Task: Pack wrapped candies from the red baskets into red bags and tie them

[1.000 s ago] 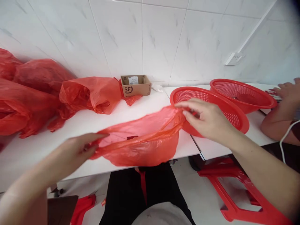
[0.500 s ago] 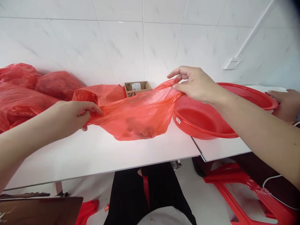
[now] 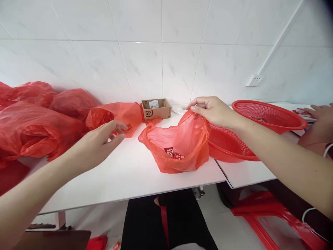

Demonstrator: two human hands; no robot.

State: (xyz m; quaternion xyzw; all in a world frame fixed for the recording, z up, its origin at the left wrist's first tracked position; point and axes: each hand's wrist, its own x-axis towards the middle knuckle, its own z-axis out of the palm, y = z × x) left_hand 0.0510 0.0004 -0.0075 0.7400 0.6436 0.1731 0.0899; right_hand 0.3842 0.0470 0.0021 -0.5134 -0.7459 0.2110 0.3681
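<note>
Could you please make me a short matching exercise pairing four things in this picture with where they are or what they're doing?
1. right hand
2. small red packets
3. cardboard box
4. white socket

A. inside the open red bag
B. fixed to the tiled wall
C. gripping the bag's edge
D. standing on the table, marked SF

Pairs: 1-C, 2-A, 3-D, 4-B.

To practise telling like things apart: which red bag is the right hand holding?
The rightmost red bag, its rim pinched by the right hand and small packets showing in its open mouth; other bags lie farther left.
</note>
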